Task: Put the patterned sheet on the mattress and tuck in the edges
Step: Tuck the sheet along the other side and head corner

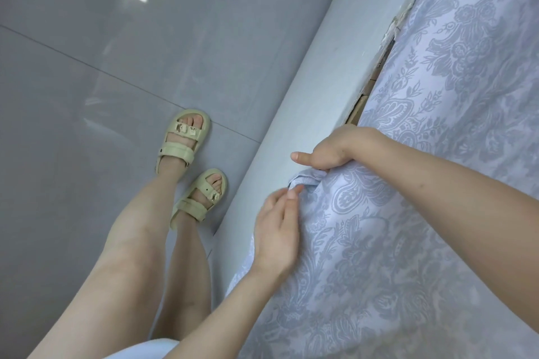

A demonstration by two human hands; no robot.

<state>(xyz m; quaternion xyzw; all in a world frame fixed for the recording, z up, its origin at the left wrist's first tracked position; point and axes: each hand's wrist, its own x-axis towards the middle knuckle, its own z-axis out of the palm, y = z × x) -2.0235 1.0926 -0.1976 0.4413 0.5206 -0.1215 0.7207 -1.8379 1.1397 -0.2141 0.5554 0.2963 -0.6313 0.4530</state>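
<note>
The patterned sheet, white with grey floral print, covers the mattress on the right side of the view. Its edge bunches up at the bed's side near the middle. My right hand grips that bunched edge from above, thumb sticking out to the left. My left hand is just below it, its fingertips pinching the fold of the sheet's edge. The mattress itself is hidden under the sheet.
A pale grey bed frame side rail runs diagonally along the sheet's edge, with a narrow gap between rail and mattress. My legs and feet in cream sandals stand on the glossy grey tiled floor on the left.
</note>
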